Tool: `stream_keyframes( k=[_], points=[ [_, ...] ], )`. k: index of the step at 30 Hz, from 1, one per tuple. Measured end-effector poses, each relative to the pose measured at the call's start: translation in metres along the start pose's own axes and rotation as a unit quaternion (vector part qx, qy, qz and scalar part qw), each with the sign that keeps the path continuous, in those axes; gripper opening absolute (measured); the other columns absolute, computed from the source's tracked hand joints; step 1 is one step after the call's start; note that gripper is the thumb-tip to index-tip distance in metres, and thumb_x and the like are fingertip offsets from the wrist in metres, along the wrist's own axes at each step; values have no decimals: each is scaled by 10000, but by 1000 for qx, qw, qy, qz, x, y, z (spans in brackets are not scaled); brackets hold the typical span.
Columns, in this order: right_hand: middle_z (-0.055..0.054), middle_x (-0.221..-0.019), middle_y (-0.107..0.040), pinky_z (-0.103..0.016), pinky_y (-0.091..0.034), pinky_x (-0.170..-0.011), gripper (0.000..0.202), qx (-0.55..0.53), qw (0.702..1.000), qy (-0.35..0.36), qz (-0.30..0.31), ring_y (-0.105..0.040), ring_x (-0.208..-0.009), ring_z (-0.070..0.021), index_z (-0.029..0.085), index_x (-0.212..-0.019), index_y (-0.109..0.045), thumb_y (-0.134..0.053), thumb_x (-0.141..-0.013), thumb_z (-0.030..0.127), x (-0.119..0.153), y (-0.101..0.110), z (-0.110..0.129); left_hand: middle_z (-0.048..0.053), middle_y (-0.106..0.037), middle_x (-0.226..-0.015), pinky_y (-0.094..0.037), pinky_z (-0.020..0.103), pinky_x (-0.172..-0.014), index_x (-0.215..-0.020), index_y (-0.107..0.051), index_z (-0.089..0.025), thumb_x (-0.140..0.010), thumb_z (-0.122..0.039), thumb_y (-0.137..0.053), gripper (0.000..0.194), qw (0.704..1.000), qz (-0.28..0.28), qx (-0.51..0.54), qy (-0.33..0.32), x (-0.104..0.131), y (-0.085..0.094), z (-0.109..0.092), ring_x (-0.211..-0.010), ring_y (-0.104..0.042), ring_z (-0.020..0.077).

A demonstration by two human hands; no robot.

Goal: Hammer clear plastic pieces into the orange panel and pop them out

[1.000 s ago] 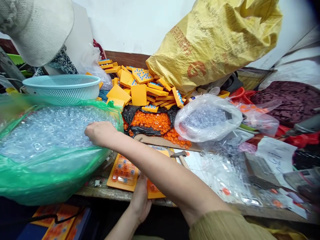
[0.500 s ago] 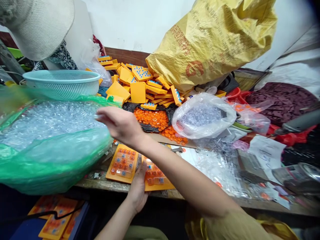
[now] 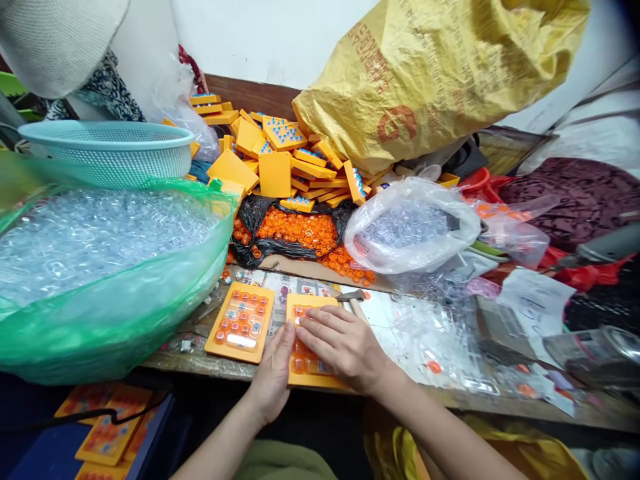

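Note:
A yellow-orange plastic panel (image 3: 313,381) with clear orange button caps lies at the front edge of the bench. My left hand (image 3: 274,373) grips its left edge, thumb on top and fingers underneath. Across the panel's face rests my right hand (image 3: 345,347), fingers stretched out over the caps and hiding most of them. Just to the left lies a second panel (image 3: 240,323), its rows of orange caps in view, with a whitish strip near its lower end. Behind my right hand is a tool with a dark metal head (image 3: 351,295), partly covered.
A green bag (image 3: 115,333) of clear plastic pieces bulges at left. Farther back are a blue basket (image 3: 110,143), piled yellow cases (image 3: 275,175), orange caps (image 3: 295,230) in a black bag and a white bag (image 3: 357,247) of clear pieces. More panels (image 3: 113,427) lie below left.
My right hand has come down from the edge of the green bag onto the panel in my left hand. A whitish strip now shows on the second panel. The view has shifted slightly.

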State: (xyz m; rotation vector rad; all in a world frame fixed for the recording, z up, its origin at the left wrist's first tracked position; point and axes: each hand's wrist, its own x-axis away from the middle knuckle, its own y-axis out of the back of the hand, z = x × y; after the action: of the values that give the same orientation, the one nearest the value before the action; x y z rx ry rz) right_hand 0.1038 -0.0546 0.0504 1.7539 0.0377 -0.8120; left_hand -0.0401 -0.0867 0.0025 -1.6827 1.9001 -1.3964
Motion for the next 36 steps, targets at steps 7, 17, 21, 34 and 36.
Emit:
stream_keyframes(
  k=[7, 17, 21, 34, 36],
  points=[
    [-75, -1218, -664, -531, -440, -976, 322, 3, 991, -65, 118, -585, -1153, -293, 141, -1155, -637, -474, -883, 87, 13, 7, 11, 106, -647, -1241, -396, 375, -1079, -1145, -645, -171, -874, -345, -606, 325, 999, -35, 21, -12, 1, -4, 0, -1221, -550, 245],
    [-92, -1369, -547, -621, -308, -1032, 456, 2, 970, -209, 124, -416, -1322, -323, 312, -1148, -663, -550, -803, 36, 23, 0, 26, 114, -603, -1299, -418, 391, -1055, -1235, -582, -182, -861, -364, -614, 417, 998, -24, -27, -58, 1, -5, 6, -1228, -538, 258],
    [-70, -1345, -565, -589, -318, -1051, 509, -46, 967, -248, 28, -436, -1314, -265, 344, -1158, -652, -423, -855, 5, 32, -3, 36, 99, -606, -1296, -437, 378, -1032, -1209, -597, -196, -876, -398, -580, 390, 993, -6, -86, -77, 2, 0, 9, -1219, -545, 253],
    [-84, -1320, -545, -407, -477, -973, 1054, -559, 486, -624, -249, -598, -1134, -244, 292, -1458, -161, -811, -630, 260, 1, -11, 56, 120, -611, -1253, -496, 314, -924, -1134, -544, -175, -928, -435, -446, 346, 921, -4, -340, -192, 11, 1, 15, -1149, -580, 240],
    [-61, -1255, -584, -393, -496, -942, 1082, -566, 458, -625, -282, -631, -1073, -236, 312, -1444, -174, -825, -587, 202, -5, -8, 58, 122, -607, -1258, -492, 306, -932, -1126, -550, -171, -927, -444, -439, 356, 913, -9, -356, -201, 15, -1, 12, -1169, -567, 238]
  ],
)
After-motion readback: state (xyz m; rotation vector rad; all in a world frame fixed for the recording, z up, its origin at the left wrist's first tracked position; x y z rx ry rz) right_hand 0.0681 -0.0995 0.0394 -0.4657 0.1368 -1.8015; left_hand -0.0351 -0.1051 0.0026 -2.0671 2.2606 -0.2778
